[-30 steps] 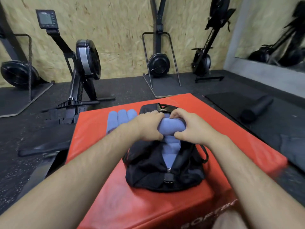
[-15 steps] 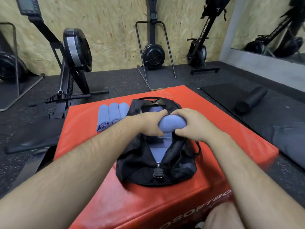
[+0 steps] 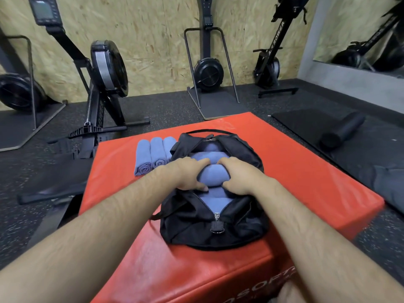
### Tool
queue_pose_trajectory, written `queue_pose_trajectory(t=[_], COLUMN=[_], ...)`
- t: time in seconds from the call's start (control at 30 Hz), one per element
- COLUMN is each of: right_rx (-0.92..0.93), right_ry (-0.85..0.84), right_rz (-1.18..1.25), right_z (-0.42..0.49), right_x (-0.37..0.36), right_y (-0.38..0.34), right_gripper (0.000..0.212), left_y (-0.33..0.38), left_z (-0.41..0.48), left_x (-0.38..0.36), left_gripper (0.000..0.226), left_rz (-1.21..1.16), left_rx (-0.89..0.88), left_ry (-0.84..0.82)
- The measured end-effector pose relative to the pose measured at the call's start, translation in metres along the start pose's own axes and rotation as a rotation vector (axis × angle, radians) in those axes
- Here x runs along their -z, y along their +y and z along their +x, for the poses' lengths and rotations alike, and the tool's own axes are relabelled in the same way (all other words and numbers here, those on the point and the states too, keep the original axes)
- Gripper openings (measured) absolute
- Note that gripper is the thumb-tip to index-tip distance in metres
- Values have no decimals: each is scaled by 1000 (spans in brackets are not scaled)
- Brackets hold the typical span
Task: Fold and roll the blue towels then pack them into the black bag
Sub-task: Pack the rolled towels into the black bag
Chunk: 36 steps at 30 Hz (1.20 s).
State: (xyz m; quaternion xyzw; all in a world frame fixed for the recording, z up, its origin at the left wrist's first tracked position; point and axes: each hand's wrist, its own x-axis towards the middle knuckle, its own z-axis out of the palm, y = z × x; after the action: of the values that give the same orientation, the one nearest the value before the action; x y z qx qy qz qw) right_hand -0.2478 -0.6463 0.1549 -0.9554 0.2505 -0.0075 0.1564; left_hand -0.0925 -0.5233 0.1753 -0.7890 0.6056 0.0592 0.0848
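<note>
Both hands (image 3: 215, 174) grip rolled towel (image 3: 213, 174) in bag (image 3: 190, 217).

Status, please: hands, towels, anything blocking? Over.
Left hand and right hand grip one rolled towel in the mouth of the open bag. More towels inside. Three rolls wait on the red box beside it. Nothing blocking.

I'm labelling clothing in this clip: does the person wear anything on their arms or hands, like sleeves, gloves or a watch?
Nothing shows. The left forearm and right forearm are bare and hairy to the frame's edge, with no sleeves in view. The left hand and right hand are bare too: no gloves, watch or rings visible.
</note>
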Motion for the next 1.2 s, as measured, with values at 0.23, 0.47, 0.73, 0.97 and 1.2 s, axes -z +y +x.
queue_pose_trajectory(t=[0.23, 0.47, 0.73, 0.97, 1.2], right_rx=[43, 42, 35, 173, 337], right_ry=[75, 129, 42, 293, 498], right_rz=[-132, -180, -180, -63, -177], right_z=[2, 27, 28, -2, 27], right_x=[-13, -33, -34, 0, 4], right_y=[1, -4, -3, -34, -113], right_gripper=[76, 76, 72, 64, 46], left_y=[0, 4, -1, -4, -72], left_z=[9, 34, 37, -21, -49], left_x=[-24, -36, -52, -22, -12], left_gripper=[64, 80, 79, 57, 41], left_rz=[108, -19, -104, -346, -276], left_rx=[-75, 23, 48, -74, 81], left_ry=[293, 155, 116, 568, 738])
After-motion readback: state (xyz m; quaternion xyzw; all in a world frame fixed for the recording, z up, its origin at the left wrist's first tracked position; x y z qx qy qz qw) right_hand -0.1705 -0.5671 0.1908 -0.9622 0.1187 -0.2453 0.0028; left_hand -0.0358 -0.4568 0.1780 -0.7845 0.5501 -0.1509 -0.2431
